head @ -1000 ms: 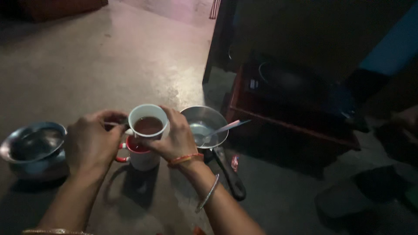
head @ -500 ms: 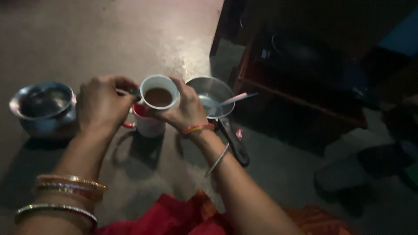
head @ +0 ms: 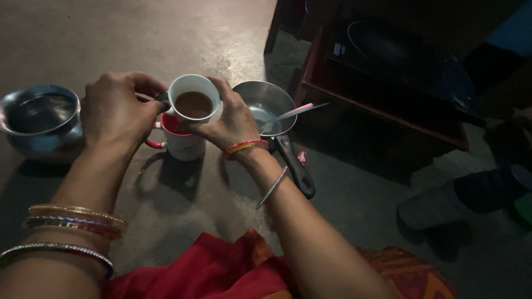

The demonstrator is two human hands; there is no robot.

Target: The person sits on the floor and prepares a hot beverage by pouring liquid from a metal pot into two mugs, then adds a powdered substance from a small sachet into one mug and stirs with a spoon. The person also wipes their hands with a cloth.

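Centrally, a little above the middle of the frame, a white cup (head: 192, 99) filled with brown tea is gripped from both sides and held just over a second white mug with a red handle and red inside (head: 181, 141), which stands on the concrete floor (head: 138, 39). The right hand (head: 230, 122) is wrapped around the right wall of the upper cup, fingers curled over its rim. The left hand (head: 113, 111) is clenched on the cup's left side, at its handle; the exact hold of the fingertips cannot be made out. Just right of the cups, a steel saucepan with a black handle (head: 269, 105) is seen on the floor, with a spoon (head: 291, 114) laid inside it, its handle jutting to the right. At the far left, a round steel pot (head: 39, 119) is set on the floor, well apart from the cups. Red cloth (head: 221, 271) is seen at the lower edge.
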